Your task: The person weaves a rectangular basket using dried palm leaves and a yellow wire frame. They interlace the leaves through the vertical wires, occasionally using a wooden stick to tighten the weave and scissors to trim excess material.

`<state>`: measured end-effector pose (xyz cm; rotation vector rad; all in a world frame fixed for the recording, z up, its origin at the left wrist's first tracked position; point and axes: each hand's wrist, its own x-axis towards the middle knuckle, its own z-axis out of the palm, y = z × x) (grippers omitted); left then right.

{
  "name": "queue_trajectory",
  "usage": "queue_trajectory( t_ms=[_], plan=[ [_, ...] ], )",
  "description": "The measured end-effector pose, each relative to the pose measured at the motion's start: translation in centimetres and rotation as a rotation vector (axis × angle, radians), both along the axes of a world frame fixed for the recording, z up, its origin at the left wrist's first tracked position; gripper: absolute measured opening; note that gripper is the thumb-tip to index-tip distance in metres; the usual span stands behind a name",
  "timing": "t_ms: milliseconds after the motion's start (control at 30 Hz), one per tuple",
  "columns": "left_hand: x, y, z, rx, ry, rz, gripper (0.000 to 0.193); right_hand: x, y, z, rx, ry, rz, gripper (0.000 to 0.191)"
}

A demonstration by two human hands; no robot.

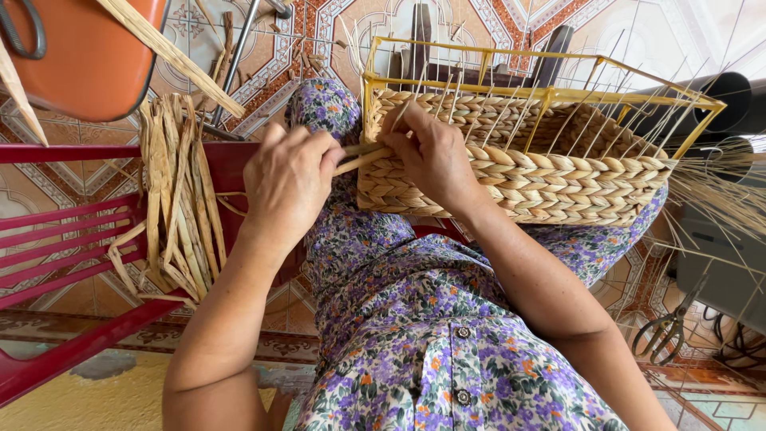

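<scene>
Basket work, head view looking down over a purple floral dress (447,351). Half-woven rectangular basket of pale braided straw (550,179) rests on the person's lap, tilted, at about 1 o'clock from frame centre. A yellow metal wire frame (550,96) stands inside it and rises above the woven rows; thin pale upright stakes (511,112) stick up through the frame and fan out at 3 o'clock.

Left hand (289,187): just beside the basket's near-left corner, at 10 o'clock from centre. Fingers curled together and clamped on a flat straw strand (361,158) that runs from the fist to the basket wall.

Right hand (435,156): lies on the basket's front wall at 12 o'clock, fingers bent and pressed onto the top woven row where the strand meets it. Whether they pinch the strand or only press the weave cannot be told.

Surroundings: bundle of dried flat straw strips (179,199) lies on a red slatted plastic bench (72,239) at 9 o'clock, near the left hand but apart from it. Orange plastic seat (92,56) at 11 o'clock. Metal scissors (666,327) on the patterned tile floor (239,72) at 4 o'clock, well apart from both hands.
</scene>
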<state>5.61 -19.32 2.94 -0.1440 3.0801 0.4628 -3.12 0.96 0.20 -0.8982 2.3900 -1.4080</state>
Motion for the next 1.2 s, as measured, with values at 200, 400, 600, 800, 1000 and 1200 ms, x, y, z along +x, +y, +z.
queue_trajectory(
  t_ms=[200, 400, 600, 800, 1000, 1200],
  plan=[
    [-0.2, 1.5, -0.6, -0.11, 0.261, -0.312, 0.034, -1.2, -0.4, -0.2, 0.041, -0.102, -0.064, 0.009],
    [-1.7, -0.7, -1.2, 0.028, 0.042, -0.379, 0.016, -0.3, 0.4, 0.8, -0.163, 0.075, -0.043, 0.007],
    [-0.6, -1.2, 1.5, 0.136, 0.607, -0.343, 0.019, 0.7, -1.5, 0.3, -0.026, 0.273, 0.017, 0.016],
    [-0.2, 0.3, -2.1, 0.32, 0.341, -0.173, 0.013, 1.2, -2.1, -0.3, -0.013, 0.018, -0.154, 0.016],
    [-1.1, -0.4, -6.3, 1.176, 0.05, 0.046, 0.02, 1.9, -2.3, -1.2, -0.004, 0.198, -0.205, 0.017],
    [-2.6, 0.9, -7.9, 1.548, 0.018, 0.114, 0.028, 2.1, -2.3, -1.7, 0.201, 0.232, -0.112, 0.024]
  ],
)
